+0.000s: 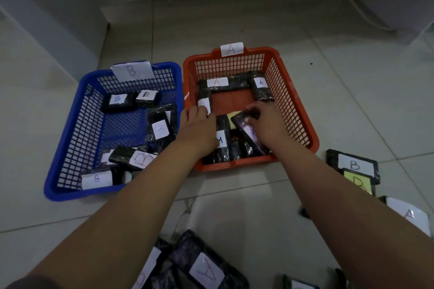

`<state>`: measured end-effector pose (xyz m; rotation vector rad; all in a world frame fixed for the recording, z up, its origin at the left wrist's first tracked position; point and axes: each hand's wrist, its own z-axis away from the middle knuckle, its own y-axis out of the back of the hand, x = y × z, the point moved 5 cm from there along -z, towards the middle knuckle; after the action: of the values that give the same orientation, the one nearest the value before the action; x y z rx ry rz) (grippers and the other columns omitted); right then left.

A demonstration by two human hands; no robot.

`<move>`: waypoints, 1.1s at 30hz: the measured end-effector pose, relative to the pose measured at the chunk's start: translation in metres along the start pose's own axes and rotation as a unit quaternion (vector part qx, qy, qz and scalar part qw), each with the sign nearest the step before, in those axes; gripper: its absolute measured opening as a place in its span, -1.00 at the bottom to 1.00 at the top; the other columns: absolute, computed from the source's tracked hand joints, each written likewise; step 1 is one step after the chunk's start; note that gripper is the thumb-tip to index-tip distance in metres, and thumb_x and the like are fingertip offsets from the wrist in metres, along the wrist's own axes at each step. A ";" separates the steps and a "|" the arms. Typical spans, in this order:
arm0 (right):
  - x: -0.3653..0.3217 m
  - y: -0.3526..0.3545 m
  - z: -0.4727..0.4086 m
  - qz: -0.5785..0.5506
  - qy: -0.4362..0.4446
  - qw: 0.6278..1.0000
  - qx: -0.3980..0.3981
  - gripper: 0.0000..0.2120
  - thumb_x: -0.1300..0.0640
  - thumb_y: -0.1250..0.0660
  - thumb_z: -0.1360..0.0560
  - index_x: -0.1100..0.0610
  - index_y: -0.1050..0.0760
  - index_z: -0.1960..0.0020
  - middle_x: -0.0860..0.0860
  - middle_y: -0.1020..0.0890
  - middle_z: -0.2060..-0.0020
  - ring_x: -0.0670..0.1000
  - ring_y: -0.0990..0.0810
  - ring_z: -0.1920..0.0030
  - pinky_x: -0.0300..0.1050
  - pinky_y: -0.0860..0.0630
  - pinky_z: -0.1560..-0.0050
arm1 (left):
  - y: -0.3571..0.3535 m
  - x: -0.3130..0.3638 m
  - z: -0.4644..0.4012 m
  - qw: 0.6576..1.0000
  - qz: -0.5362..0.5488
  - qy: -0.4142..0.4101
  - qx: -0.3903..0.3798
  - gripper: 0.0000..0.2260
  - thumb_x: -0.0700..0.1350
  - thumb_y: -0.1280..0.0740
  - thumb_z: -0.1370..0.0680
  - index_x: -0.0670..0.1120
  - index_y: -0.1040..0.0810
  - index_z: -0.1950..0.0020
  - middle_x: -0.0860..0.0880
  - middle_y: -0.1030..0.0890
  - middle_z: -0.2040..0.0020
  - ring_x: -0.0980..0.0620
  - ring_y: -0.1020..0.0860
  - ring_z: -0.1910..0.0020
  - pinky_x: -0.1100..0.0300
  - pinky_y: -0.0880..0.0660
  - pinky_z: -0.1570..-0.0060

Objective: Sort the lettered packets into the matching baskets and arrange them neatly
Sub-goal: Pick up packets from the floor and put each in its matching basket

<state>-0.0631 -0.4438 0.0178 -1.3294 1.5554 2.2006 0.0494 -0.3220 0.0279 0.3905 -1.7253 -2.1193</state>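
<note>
Our right hand point(263, 124) pinches a black plastic-wrapped packet point(246, 116) inside the orange plastic mesh basket point(291, 105). Our left hand point(199, 126) rests there too, fingers curled on a packet at the left wall point(204, 98).

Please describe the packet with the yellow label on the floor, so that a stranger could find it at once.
Start at the orange basket and look at the floor beside its near right corner. Two black packets overlap there; the yellow-label packet is the nearer one. Its neighbour, the white-label B packet, has a white label instead.
</note>
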 end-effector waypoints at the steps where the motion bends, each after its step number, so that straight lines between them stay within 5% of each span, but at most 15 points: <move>1: 0.001 0.002 0.000 0.010 -0.003 1.000 0.008 -0.77 0.21 -0.40 -0.44 0.17 -0.55 -0.10 0.14 -0.56 -0.08 0.08 -0.52 -0.07 -0.14 -0.43 -0.12 | -0.002 -0.003 0.001 1.000 0.006 -0.001 -0.007 -0.42 0.06 -0.27 -0.51 -0.09 -0.17 -0.47 -0.14 -0.26 -0.40 -0.14 -0.11 -0.43 -0.13 0.08 -0.44; 4: 0.000 0.007 0.003 0.014 -0.004 1.000 -0.001 -0.87 0.18 -0.39 -0.45 0.17 -0.56 0.00 0.05 -0.59 0.12 -0.04 -0.51 0.16 -0.32 -0.36 0.24 | -0.006 -0.010 0.007 1.000 0.027 -0.005 -0.007 -0.34 0.22 -0.22 -0.52 -0.02 -0.10 -0.51 -0.10 -0.21 -0.47 -0.10 0.02 -0.50 -0.24 0.25 -0.39; 8: -0.011 0.014 0.013 -0.011 0.005 1.000 -0.004 -0.86 0.21 -0.33 -0.49 0.17 -0.58 -0.03 0.01 -0.59 0.10 -0.07 -0.52 0.09 -0.30 -0.35 0.08 | 0.000 -0.014 0.020 0.998 0.049 -0.005 0.049 -0.34 0.08 -0.34 -0.48 -0.01 -0.13 -0.50 -0.12 -0.17 -0.47 -0.13 0.03 -0.49 -0.23 0.21 -0.40; 12: -0.040 0.018 0.038 -0.026 0.074 0.997 -0.001 -0.85 0.22 -0.30 -0.50 0.12 -0.58 -0.04 -0.02 -0.61 0.05 -0.07 -0.53 0.04 -0.24 -0.41 0.00 | 0.029 -0.027 0.052 0.983 0.114 -0.047 0.136 -0.52 -0.08 -0.28 -0.51 -0.01 -0.30 -0.42 -0.05 -0.33 -0.37 -0.06 -0.15 -0.41 -0.01 0.05 -0.39; 17: -0.085 0.009 0.101 -0.044 0.178 0.983 -0.026 -0.84 0.29 -0.31 -0.45 0.11 -0.58 0.02 -0.04 -0.61 0.15 -0.28 -0.50 0.25 -0.52 -0.35 0.23 | 0.030 -0.065 0.131 0.957 0.177 -0.101 0.209 -0.72 -0.23 -0.28 -0.49 -0.04 -0.55 -0.18 -0.02 -0.55 -0.10 -0.05 -0.43 -0.17 0.14 -0.22 -0.11; 21: -0.090 -0.020 0.162 -0.004 0.226 0.968 -0.108 -0.84 0.28 -0.32 -0.45 0.11 -0.58 0.00 -0.12 -0.57 0.17 -0.16 -0.49 0.21 -0.27 -0.42 0.15 | 0.013 -0.079 0.185 0.959 0.166 -0.124 0.195 -0.78 -0.27 -0.26 -0.43 -0.12 -0.57 -0.03 -0.06 -0.60 0.09 -0.07 -0.53 0.07 0.05 -0.45 0.07; 26: -0.062 -0.051 0.220 0.065 0.183 0.953 -0.232 -0.80 0.20 -0.35 -0.45 0.06 -0.53 -0.07 -0.06 -0.53 0.12 -0.04 -0.49 0.19 -0.20 -0.38 0.13 | -0.019 -0.093 0.233 0.963 0.220 -0.106 0.119 -0.83 -0.21 -0.28 -0.50 -0.07 -0.53 -0.08 0.01 -0.54 0.03 0.07 -0.49 0.06 0.09 -0.50 0.05; 29: -0.047 -0.061 0.239 0.140 0.144 0.930 -0.307 -0.61 0.06 -0.36 -0.46 0.04 -0.41 -0.26 -0.02 -0.44 -0.08 -0.07 -0.43 -0.01 -0.24 -0.35 0.00 | -0.035 -0.087 0.253 0.966 0.196 -0.156 0.058 -0.84 -0.16 -0.27 -0.49 -0.06 -0.53 -0.06 -0.01 -0.55 0.05 0.04 -0.49 0.07 0.06 -0.50 0.07; 33: -0.031 -0.071 0.252 0.291 0.133 0.888 -0.331 -0.22 -0.24 -0.36 -0.37 0.09 -0.18 -0.43 0.09 -0.33 -0.30 0.12 -0.32 -0.29 -0.01 -0.36 -0.26 | -0.050 -0.050 0.281 0.947 0.120 -0.299 0.026 -0.84 -0.18 -0.25 -0.42 -0.10 -0.54 0.03 -0.06 -0.57 0.15 -0.04 -0.51 0.17 0.15 -0.49 0.19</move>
<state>-0.1499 -0.1952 0.0102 -1.5141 1.4813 3.2658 -0.0358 -0.0453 0.0358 -0.4840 -2.0121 -2.1388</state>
